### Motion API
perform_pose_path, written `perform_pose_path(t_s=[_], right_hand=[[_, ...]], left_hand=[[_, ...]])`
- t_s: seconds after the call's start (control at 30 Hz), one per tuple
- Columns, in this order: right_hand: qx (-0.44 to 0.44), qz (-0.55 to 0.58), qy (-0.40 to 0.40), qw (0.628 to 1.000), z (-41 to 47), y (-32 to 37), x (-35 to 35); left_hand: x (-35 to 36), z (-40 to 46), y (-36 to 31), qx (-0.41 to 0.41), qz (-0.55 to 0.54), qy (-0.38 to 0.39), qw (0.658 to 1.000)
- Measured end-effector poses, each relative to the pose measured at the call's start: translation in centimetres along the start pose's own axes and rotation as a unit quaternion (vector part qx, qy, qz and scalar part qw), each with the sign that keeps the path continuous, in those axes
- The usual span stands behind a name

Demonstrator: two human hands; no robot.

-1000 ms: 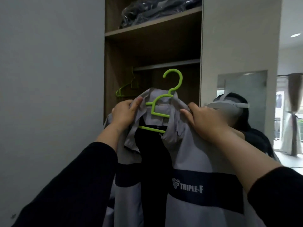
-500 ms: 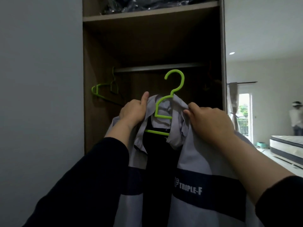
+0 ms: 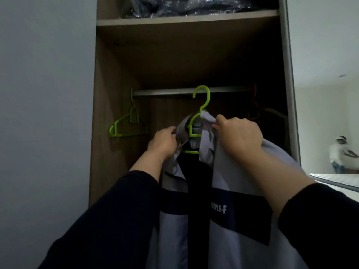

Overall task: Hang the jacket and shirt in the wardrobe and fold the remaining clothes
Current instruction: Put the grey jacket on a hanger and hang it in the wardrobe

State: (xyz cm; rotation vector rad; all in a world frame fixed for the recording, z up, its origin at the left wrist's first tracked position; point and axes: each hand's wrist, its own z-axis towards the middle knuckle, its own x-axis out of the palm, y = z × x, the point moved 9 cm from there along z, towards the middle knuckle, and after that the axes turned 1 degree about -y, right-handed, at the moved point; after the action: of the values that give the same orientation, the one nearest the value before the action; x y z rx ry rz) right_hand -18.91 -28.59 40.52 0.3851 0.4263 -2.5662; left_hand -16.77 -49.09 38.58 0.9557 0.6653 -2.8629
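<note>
Jacket, pale grey with a navy chest band (image 3: 233,191), hangs on our lime-green plastic hanger (image 3: 201,105). We pinch its collar with left hand (image 3: 163,142) and right hand (image 3: 239,134), fingers clenched on cloth, keeping the hook level with the grey metal wardrobe rail (image 3: 171,92), seemingly ready to catch it.

Home bedroom. A built-in wooden wardrobe (image 3: 108,113) stood open between plain pale walls, with a metal hanging rail (image 3: 165,92), a spare green hanger (image 3: 127,125) on it and an upper shelf (image 3: 186,19) holding plastic-wrapped dark bundles (image 3: 186,4). At far right a bed (image 3: 338,181) with a white mattress showed, and a person (image 3: 339,154) bent over beside it.
</note>
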Motion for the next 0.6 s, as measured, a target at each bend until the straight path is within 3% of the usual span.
perform_pose_path(t_s=[0.1, 0.23, 0.4, 0.6], right_hand=[[0.022, 0.003, -0.008, 1.0, 2.1, -1.0, 1.2], [0.051, 0.001, -0.01, 0.999, 5.6, -1.5, 3.3], [0.076, 0.009, -0.008, 0.997, 9.7, -1.4, 4.8], [0.107, 0.027, 0.049, 0.993, 14.1, -0.1, 6.8]], left_hand=[[-3.9, 1.4, 0.3, 0.014, 0.238, -0.093, 0.967], [-6.3, 3.4, 1.7, -0.034, 0.424, -0.075, 0.902], [-8.6, 5.0, 3.8, -0.076, 0.528, -0.058, 0.844], [-9.6, 5.2, 5.4, -0.109, 0.563, -0.062, 0.817]])
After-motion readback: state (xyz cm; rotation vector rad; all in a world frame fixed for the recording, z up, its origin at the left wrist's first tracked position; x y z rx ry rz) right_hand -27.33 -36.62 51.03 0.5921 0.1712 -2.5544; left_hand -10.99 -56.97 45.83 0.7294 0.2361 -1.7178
